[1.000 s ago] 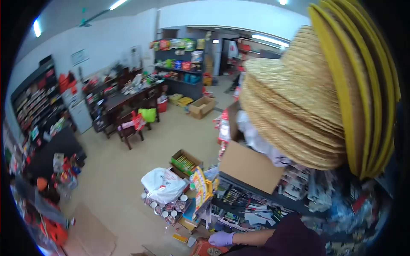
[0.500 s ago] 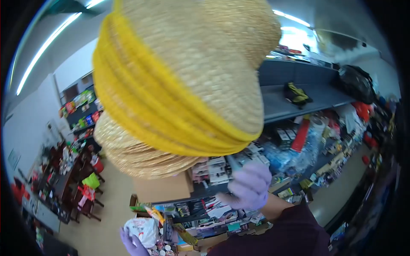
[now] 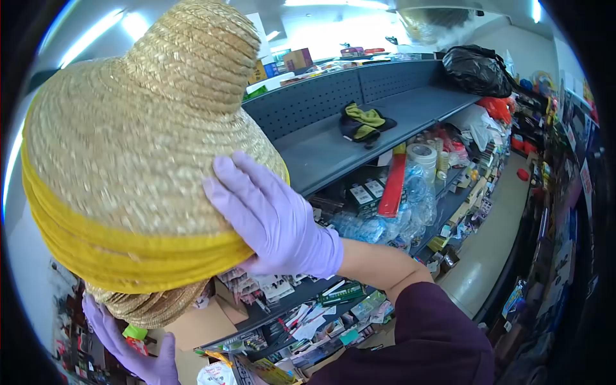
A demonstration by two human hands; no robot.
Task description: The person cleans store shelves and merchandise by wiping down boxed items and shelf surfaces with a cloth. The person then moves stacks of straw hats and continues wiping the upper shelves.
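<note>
A stack of straw hats with yellow-edged brims fills the left of the head view, one crown pointing up. My right hand, in a lilac glove, is closed on the right side of the brims, fingers lying over the top straw and thumb low at the yellow edge. Below the brims, the woven underside crowns of the stack show. My left hand, gloved alike, is just under these crowns with thumb and fingers spread apart; its fingertips overlap the straw.
A grey metal shelf runs along the right, bearing a black and yellow-green cloth item and a black plastic bag. Lower shelves hold plastic-wrapped goods, a red strip and small packets. A cardboard box sits beneath the hats. An aisle floor lies right.
The view has turned right. My right hand, earlier below the hats and apart from them, is now on the brims. My left hand has risen to the underside of the stack.
</note>
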